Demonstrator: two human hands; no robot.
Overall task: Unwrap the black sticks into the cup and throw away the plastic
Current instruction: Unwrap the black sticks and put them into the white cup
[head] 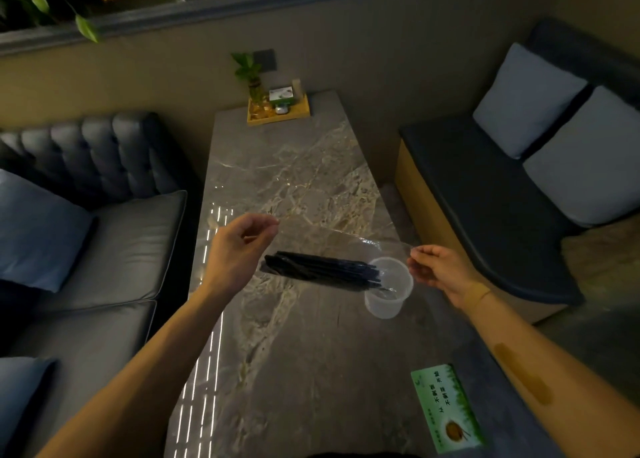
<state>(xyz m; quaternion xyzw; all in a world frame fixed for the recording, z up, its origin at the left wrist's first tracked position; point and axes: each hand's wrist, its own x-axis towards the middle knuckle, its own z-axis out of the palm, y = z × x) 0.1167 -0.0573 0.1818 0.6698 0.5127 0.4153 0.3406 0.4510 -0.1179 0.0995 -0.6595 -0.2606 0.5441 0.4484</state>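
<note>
A bundle of black sticks (320,269) hangs nearly level above the marble table (294,353), cradled in a sheet of clear plastic wrap (346,237). My left hand (239,246) pinches the wrap's left upper corner and my right hand (438,267) pinches its right corner, so the film is stretched between them. The right ends of the sticks reach over the mouth of a translucent plastic cup (389,289), which stands upright on the table just left of my right hand.
A green printed card (446,409) lies near the table's front right edge. A yellow tray (278,109) with a small plant and boxes stands at the far end. A dark sofa (97,215) flanks the left side, a bench with grey cushions (554,139) the right.
</note>
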